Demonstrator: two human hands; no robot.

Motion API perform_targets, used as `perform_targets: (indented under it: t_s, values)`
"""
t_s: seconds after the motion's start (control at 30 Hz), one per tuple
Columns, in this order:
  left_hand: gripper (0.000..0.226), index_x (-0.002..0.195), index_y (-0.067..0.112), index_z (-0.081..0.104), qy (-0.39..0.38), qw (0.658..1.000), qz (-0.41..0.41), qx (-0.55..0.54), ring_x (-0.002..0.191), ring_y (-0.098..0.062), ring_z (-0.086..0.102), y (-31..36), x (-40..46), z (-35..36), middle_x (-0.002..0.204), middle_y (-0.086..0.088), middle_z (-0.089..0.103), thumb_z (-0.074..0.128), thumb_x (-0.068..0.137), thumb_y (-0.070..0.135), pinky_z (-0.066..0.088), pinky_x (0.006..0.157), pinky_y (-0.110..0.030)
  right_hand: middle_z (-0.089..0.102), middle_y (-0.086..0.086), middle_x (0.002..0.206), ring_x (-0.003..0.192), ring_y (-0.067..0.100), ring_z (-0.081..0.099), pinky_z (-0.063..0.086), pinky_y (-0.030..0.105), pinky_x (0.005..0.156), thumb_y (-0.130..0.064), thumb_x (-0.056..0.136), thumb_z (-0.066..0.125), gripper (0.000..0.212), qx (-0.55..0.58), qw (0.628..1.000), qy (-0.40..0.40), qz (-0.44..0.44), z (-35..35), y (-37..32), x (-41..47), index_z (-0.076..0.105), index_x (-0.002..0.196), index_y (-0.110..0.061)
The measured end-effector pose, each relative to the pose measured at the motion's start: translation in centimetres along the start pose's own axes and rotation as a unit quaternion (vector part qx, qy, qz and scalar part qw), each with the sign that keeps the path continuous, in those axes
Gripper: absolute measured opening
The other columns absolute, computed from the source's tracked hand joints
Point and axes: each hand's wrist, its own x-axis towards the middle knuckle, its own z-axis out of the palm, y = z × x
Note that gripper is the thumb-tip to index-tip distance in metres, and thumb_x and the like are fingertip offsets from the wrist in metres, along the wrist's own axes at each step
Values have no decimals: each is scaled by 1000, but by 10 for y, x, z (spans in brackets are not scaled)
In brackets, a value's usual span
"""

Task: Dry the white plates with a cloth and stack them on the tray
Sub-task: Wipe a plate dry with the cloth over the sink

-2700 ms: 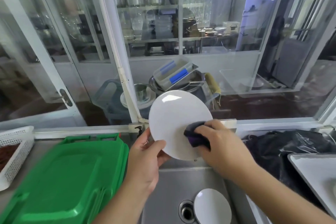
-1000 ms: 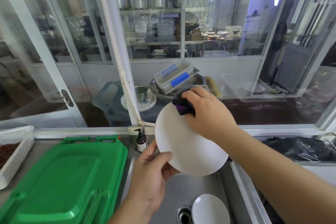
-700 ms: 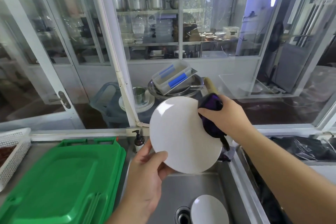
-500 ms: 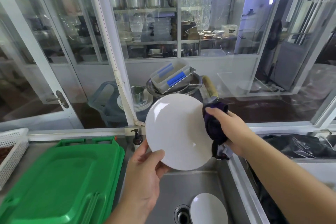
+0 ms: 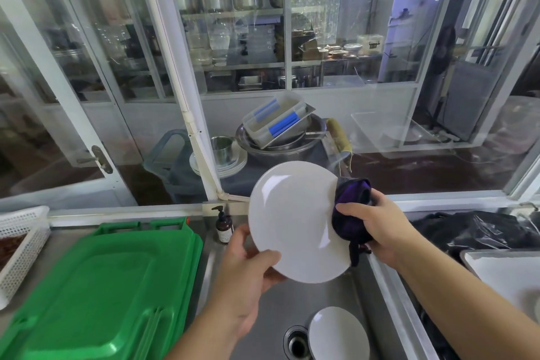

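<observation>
While the left hand (image 5: 248, 275) pinches the lower-left rim of one white plate (image 5: 295, 219), thumb on the face and fingers behind, the right hand (image 5: 377, 228) grips a bunched purple cloth (image 5: 350, 213) against the plate's right edge. Drying looks mid-way: plate held tilted above the sink (image 5: 263, 316), between both hands, not yet put down. A second white plate (image 5: 336, 333) lies in the sink below the right forearm, beside the drain (image 5: 296, 343); likely still to dry. Nothing seen stacked so far. A white tray (image 5: 496, 266) sits right of the right arm, only its corner in view, so its contents can't be told. Green trays (image 5: 96, 295) lie on the surface left of the left hand. Count: two white plates, one cloth, one white tray, green trays stacked, number unclear, one small pump bottle (image 5: 223, 228) beyond the left hand.
</observation>
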Motion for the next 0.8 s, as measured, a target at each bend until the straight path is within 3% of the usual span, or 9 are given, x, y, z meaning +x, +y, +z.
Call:
perform_targets:
  t_s: [0.07,0.17,0.33,0.4,0.6,0.73,0.8]
  values:
    - [26,119,10,64,-13,999,-16,33,90,-29,74,11,8,-5,107,-13,78,61,96,-2,61,67,-41,79,13,100,87,34,76,64,43,70,3,80,81,37,-20,1000,-2,-11,-4,-2,1,72,110,-17]
    - [16,111,11,71,-24,995,-29,91,75,-23,74,31,20,-10,103,-16,79,59,100,10,58,57,-34,80,7,95,88,31,76,65,50,81,1,78,83,36,-96,994,-16,-48,-8,-10,2,75,105,-21]
    - [20,112,13,71,-125,969,-60,206,82,-21,76,50,29,-18,102,-12,80,54,104,6,59,59,-32,80,4,93,88,33,77,62,61,85,-7,75,87,35,-190,977,-68,-68,-9,-24,4,75,105,-22]
    - [20,110,10,71,-136,967,-52,209,80,-19,76,52,30,-18,99,-12,80,54,103,3,59,58,-30,80,2,93,89,30,77,63,57,85,-9,74,88,36,-193,976,-65,-72,-10,-26,4,75,104,-24]
    - [20,109,7,71,-91,985,-3,150,80,-24,75,38,23,-4,100,-16,79,54,102,-1,62,61,-37,74,0,102,91,22,71,63,41,76,-17,80,88,31,-121,988,13,-99,-3,-21,4,68,99,-32]
    - [21,110,9,71,-14,998,31,51,94,-25,74,25,19,9,104,-9,80,55,101,-1,64,68,-41,76,4,103,94,29,73,63,51,84,-22,80,88,30,-46,997,44,-39,2,1,3,68,100,-30]
    - [22,112,12,71,18,998,48,25,98,-25,73,13,19,15,107,-6,79,56,101,0,62,67,-37,77,6,103,95,32,74,61,45,73,-21,81,87,31,7,998,65,-14,8,14,-2,68,104,-28]
